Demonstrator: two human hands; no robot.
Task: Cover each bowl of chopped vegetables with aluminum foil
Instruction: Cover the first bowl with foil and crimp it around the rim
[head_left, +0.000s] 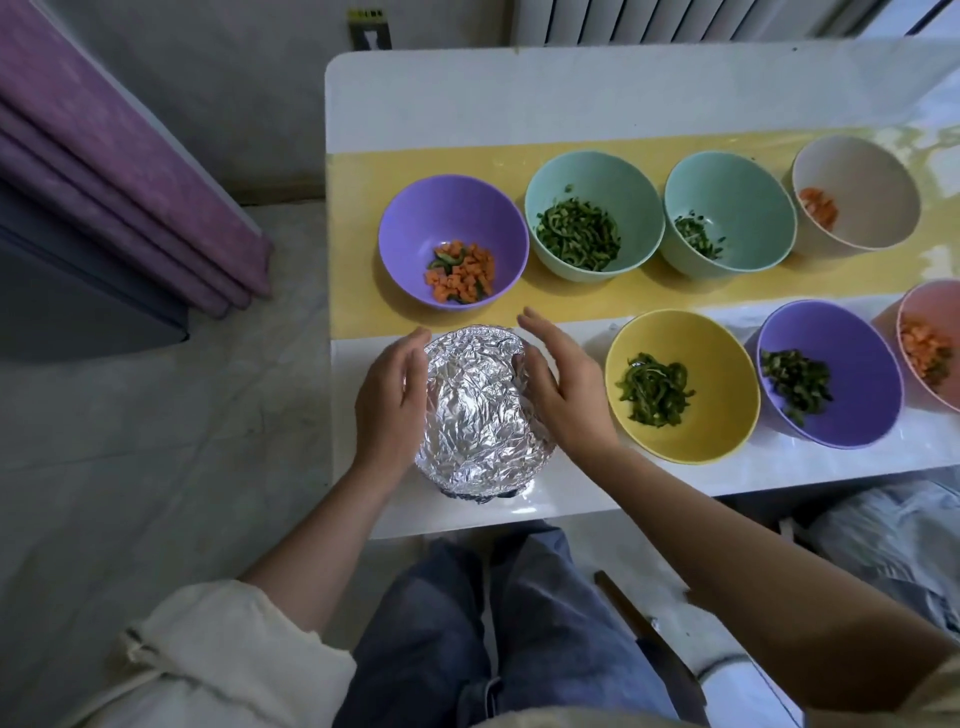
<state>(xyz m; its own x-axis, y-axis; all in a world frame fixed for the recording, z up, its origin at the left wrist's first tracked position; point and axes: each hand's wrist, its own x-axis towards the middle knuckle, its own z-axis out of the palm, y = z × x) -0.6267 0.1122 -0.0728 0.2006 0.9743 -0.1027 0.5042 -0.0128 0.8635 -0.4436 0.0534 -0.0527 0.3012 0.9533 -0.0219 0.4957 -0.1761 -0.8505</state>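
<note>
We see a white desk (467, 93) with a yellow strip (358, 208) running across it. On the strip stand four uncovered bowls in a row: a purple bowl (410, 228) with diced carrot and some green pieces, two teal bowls (587, 182) (737, 192) with chopped greens, and a beige bowl (872, 176) with carrot. Nearer to us, on the white part, a yellow bowl (717, 353) and a second purple bowl (852, 358) hold green strips, and a pink bowl (930, 306) at the right edge holds carrot with some greens; these are uncovered too. At the desk's near left corner sits the foil-covered bowl (478, 410), its crinkled aluminium sheet folded down over the rim all round. Our hands flank it: the left hand (389, 400) lies cupped against its left side, fingers loosely curved along the rim, and the right hand (566, 395) rests at its right side, fingers stretched out and the thumb on the foil. Neither hand pinches anything
</note>
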